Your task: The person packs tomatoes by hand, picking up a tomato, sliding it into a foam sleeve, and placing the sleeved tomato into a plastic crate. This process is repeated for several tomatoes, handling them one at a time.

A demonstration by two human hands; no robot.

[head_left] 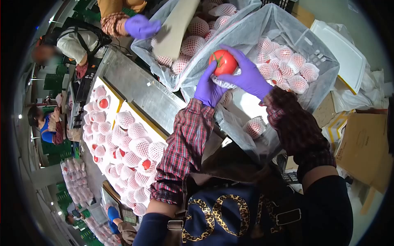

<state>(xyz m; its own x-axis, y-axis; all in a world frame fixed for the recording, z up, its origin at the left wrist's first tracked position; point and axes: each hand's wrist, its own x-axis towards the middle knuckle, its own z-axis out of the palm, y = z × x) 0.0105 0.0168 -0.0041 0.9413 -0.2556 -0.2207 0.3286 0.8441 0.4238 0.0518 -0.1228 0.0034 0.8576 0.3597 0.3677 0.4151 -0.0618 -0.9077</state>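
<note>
My left hand point(208, 89) and right hand point(246, 73), both in purple gloves, are closed around a bare red tomato point(225, 63), green stem showing. A white foam net point(225, 83) sits just under it, between my palms. I'm holding both over the near left part of the right crate point(301, 39), which has a clear plastic liner. In that crate, nearest me, one netted tomato point(254, 128) lies by itself beside a bare white surface point(248, 104); a cluster of netted ones point(287, 65) fills the far part. My hands and sleeves hide some of the inside.

To my left, a white panel point(128, 107) carries a big heap of netted tomatoes point(137, 151), a few showing red through the open ends. Past its yellow edge runs the bare metal of the bench point(141, 88). On my right stands a brown cardboard box point(363, 147), and farther off a white lid point(340, 53) leans by crumpled plastic.

Beyond my hands, to the far left, is the left crate point(163, 77), also lined. A flat beige board point(178, 30) lies across it, covering part of its netted fruit point(193, 45). Someone's purple-gloved hand point(142, 26) is just beside that board.
</note>
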